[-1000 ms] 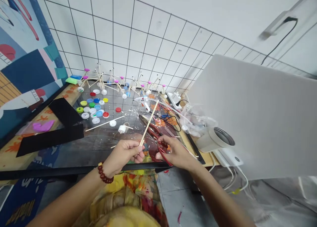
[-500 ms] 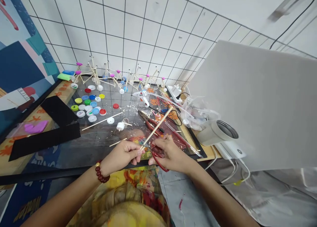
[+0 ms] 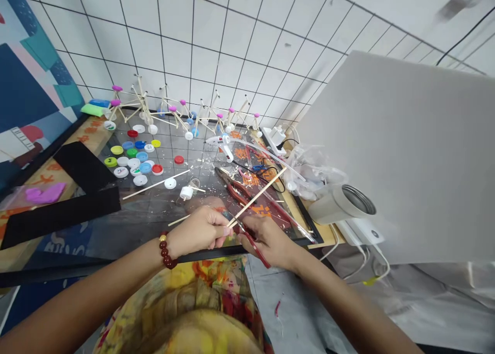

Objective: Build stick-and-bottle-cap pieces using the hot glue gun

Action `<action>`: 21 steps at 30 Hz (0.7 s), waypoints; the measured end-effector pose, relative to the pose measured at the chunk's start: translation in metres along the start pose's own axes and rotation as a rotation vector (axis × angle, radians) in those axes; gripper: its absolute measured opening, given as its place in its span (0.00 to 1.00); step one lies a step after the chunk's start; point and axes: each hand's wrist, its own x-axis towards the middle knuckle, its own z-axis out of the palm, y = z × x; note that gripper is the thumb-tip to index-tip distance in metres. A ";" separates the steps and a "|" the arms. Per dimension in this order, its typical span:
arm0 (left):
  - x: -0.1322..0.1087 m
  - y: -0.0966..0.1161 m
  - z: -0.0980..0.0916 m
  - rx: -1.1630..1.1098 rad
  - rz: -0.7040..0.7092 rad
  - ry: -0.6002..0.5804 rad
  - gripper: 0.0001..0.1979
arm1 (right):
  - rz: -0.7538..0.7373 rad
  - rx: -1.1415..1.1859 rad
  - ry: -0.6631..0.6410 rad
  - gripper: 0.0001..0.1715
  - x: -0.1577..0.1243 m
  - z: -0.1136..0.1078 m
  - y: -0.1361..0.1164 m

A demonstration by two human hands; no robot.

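Observation:
My left hand (image 3: pixel 201 231), with a dark red bead bracelet at the wrist, is closed in a pinch on the near end of a thin wooden stick (image 3: pixel 258 195) that slants up to the right. Beside it, my right hand (image 3: pixel 266 238) grips red-handled scissors (image 3: pixel 253 241) whose blades meet the stick close to my left fingertips. Both hands hover over the front edge of a glass-topped table (image 3: pixel 154 215).
Several coloured bottle caps (image 3: pixel 133 158) lie at the back left, with stick-and-cap models (image 3: pixel 181 118) along the tiled wall. Red pliers (image 3: pixel 235 186), a glue gun (image 3: pixel 224 145), loose sticks, black strips (image 3: pixel 62 215), a metal cup (image 3: pixel 342 204) and a large white board (image 3: pixel 406 158) at right.
The stick has tilted from near upright to a low slant toward the right. My right hand brought the scissors up to the stick. The view has shifted slightly.

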 end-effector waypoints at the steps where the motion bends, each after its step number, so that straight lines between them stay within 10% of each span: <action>1: 0.001 -0.001 0.000 0.002 -0.009 -0.010 0.17 | 0.014 0.006 0.002 0.13 -0.001 0.002 0.003; 14: 0.012 -0.018 -0.006 0.277 0.110 0.066 0.18 | 0.108 -0.153 -0.026 0.04 0.010 0.009 0.005; 21: 0.023 -0.022 -0.011 -0.008 -0.008 0.051 0.15 | 0.202 -0.025 -0.059 0.08 0.018 0.021 0.022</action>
